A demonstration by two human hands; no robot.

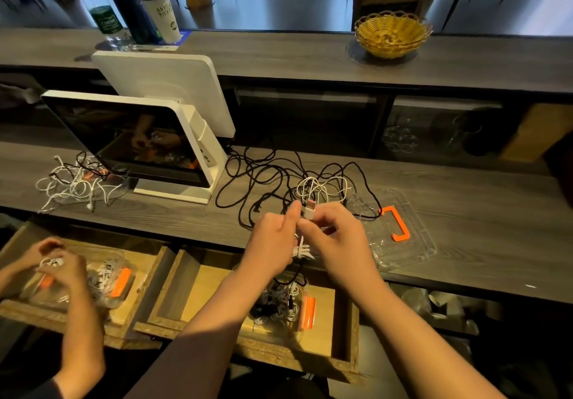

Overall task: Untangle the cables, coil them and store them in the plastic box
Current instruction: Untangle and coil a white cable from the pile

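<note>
My left hand (273, 240) and my right hand (336, 234) meet over the counter's front edge, both pinching a white cable (305, 248) that hangs as a small bundle between them. Its white plug (310, 209) with a red tip sticks up above my right fingers. A loose white loop (322, 189) lies just behind my hands, tangled with long black cables (260, 181) spread over the counter. Below my hands, a clear plastic box (280, 305) with an orange latch sits in an open drawer and holds several coiled cables.
The box's clear lid (403, 243) with an orange handle lies right of my hands. A white screen terminal (139, 147) stands at left, with a white cable tangle (74, 184) beside it. Another person's hands (59, 266) work over a second box in the left drawer. A wicker basket (392, 34) sits on the upper ledge.
</note>
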